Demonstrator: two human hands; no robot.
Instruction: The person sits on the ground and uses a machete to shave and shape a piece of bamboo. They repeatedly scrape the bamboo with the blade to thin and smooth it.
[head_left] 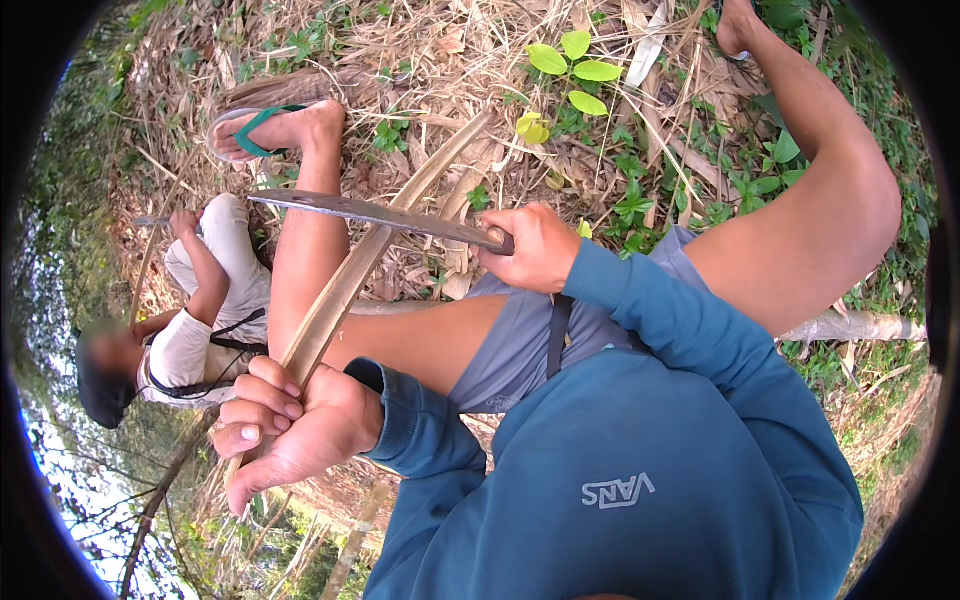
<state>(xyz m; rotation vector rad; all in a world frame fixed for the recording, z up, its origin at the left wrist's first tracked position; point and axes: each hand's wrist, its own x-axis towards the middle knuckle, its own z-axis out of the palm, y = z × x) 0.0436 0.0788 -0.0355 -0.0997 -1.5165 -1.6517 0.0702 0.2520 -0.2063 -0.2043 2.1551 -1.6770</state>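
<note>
My left hand (318,415) is closed around the lower end of a long, pale tan split strip (345,285), which looks like bamboo. The strip slants up and to the right, away from me, across my bare leg. In my right hand (538,250) is the short handle of a machete (365,211), gripped in a fist. Its dark, long blade points left and crosses the strip near the middle. Whether the edge touches the strip or lies just over it, I cannot tell.
Dry leaves and stalks (440,75) litter the ground, with green seedlings (575,70) among them. My sandalled foot (275,130) is at upper left. Another person (205,300) sits at the left, holding a blade and a strip. A thin pole (850,326) lies at the right.
</note>
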